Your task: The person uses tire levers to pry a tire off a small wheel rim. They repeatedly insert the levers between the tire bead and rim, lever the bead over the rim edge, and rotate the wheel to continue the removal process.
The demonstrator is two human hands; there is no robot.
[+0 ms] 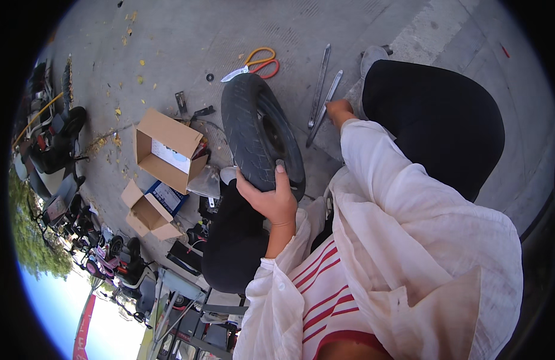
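A black treaded tyre (244, 123) stands tilted on the ground between my knees. My left hand (271, 195) grips its near edge, with the thumb on the sidewall and the fingers curving round the tread. To the right of the tyre, my right hand (342, 112) is closed on a metal tyre lever (334, 87), its fingers partly hidden from above. A second tyre lever (319, 84) lies alongside, just left of the first. Scissors (262, 63) with one orange and one red handle rest beyond the tyre's far end.
Left of the tyre sit an open cardboard box (163, 147), a smaller open box (146, 211) and a blue box (167, 198). Small dark parts (181, 103) and a black ring (209, 77) lie on the concrete. Parked scooters (55, 144) line the far left.
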